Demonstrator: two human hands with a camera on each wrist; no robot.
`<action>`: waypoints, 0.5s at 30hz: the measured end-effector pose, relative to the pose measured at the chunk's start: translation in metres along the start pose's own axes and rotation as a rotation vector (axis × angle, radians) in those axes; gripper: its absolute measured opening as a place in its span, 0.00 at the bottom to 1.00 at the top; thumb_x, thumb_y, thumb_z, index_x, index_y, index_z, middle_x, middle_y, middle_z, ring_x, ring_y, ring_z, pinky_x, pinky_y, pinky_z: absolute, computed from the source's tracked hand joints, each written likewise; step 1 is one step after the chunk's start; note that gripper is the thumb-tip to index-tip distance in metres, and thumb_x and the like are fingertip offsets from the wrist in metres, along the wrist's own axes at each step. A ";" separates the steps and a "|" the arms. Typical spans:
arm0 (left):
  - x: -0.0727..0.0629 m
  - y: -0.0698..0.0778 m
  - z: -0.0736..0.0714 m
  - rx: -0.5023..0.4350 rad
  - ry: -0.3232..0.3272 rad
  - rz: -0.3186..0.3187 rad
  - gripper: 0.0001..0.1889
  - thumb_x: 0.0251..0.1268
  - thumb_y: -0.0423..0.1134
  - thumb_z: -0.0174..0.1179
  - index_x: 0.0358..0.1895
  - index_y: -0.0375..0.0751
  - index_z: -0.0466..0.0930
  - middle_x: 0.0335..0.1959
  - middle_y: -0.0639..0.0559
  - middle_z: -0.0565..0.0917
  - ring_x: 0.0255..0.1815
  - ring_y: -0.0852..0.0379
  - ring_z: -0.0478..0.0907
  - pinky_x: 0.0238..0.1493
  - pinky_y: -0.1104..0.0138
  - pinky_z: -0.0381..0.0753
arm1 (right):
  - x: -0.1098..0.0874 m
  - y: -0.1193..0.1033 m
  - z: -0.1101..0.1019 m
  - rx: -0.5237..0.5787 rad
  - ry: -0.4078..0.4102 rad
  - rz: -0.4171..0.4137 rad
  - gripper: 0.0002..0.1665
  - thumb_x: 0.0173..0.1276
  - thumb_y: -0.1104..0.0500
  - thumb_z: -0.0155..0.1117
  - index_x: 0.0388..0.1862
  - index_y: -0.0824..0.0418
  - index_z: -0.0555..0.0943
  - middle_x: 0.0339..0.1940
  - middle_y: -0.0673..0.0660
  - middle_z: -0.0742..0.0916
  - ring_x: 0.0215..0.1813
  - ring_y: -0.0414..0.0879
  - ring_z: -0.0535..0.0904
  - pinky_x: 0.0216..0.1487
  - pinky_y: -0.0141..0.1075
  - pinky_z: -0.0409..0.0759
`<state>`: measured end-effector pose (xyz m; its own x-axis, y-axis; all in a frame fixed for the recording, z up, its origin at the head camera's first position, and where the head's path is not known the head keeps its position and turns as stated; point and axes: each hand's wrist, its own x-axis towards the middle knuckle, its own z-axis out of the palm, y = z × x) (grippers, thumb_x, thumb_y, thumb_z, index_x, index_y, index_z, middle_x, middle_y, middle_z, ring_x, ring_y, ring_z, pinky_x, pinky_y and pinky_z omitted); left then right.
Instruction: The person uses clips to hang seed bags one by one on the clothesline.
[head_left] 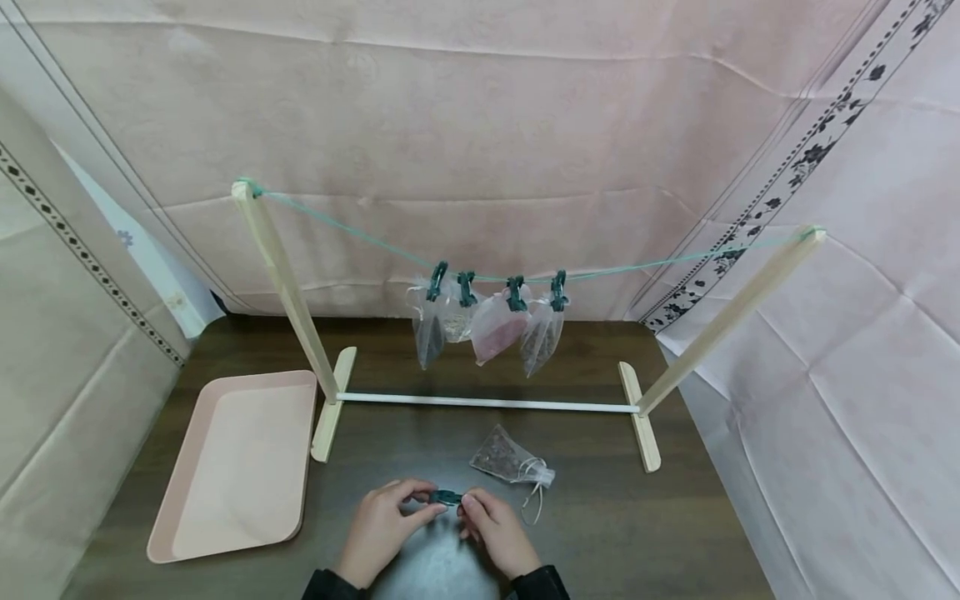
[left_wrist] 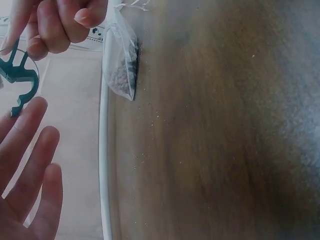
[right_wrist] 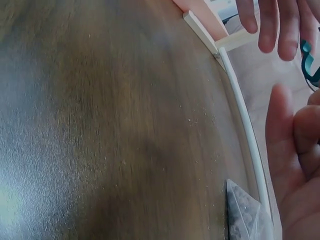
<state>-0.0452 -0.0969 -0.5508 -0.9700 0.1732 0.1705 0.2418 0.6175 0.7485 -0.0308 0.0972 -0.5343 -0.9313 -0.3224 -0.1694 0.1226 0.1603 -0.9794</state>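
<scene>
A dark green clothes peg [head_left: 446, 497] lies between my two hands, above the table's front part. My left hand [head_left: 386, 525] pinches its clamping end with thumb and forefinger; the other fingers stretch out loosely in the left wrist view. From the other side, my right hand [head_left: 495, 529] grips the peg's handle end, the remaining fingers curled. Just beyond the right hand, a sheer drawstring bag [head_left: 504, 454] with dark contents rests on the table, its white cords trailing toward me. The left wrist view shows the peg [left_wrist: 25, 77] side on.
Behind, a green line [head_left: 637, 268] spans two wooden posts [head_left: 288, 292] joined by a white rod [head_left: 487, 403]. Several green pegs hold small sheer bags on it, one with pink contents [head_left: 498, 329]. A pink tray [head_left: 240, 467] sits at the left. Fabric walls surround the table.
</scene>
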 end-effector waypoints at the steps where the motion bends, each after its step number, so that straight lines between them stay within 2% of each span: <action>1: 0.000 0.000 0.000 -0.006 -0.007 0.000 0.18 0.46 0.64 0.57 0.38 0.63 0.80 0.26 0.72 0.75 0.27 0.73 0.73 0.29 0.73 0.74 | 0.000 0.000 -0.001 0.001 -0.001 -0.005 0.20 0.71 0.53 0.44 0.35 0.69 0.74 0.20 0.52 0.72 0.22 0.44 0.70 0.34 0.46 0.78; 8: 0.000 -0.003 0.003 -0.014 -0.022 0.014 0.20 0.47 0.64 0.56 0.42 0.62 0.81 0.25 0.75 0.76 0.27 0.74 0.73 0.29 0.73 0.74 | -0.002 0.001 -0.005 -0.040 -0.022 -0.061 0.17 0.71 0.56 0.44 0.34 0.67 0.75 0.19 0.50 0.72 0.21 0.37 0.69 0.34 0.45 0.78; 15: -0.002 -0.006 0.007 -0.014 -0.042 -0.011 0.20 0.48 0.64 0.56 0.44 0.63 0.80 0.25 0.75 0.76 0.26 0.74 0.72 0.29 0.73 0.74 | -0.006 0.005 -0.004 -0.074 0.001 -0.126 0.15 0.71 0.57 0.44 0.31 0.61 0.77 0.16 0.50 0.72 0.19 0.38 0.70 0.30 0.41 0.79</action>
<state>-0.0447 -0.0955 -0.5602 -0.9706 0.1987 0.1356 0.2307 0.6087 0.7591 -0.0263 0.1034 -0.5381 -0.9382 -0.3430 -0.0452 -0.0210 0.1868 -0.9822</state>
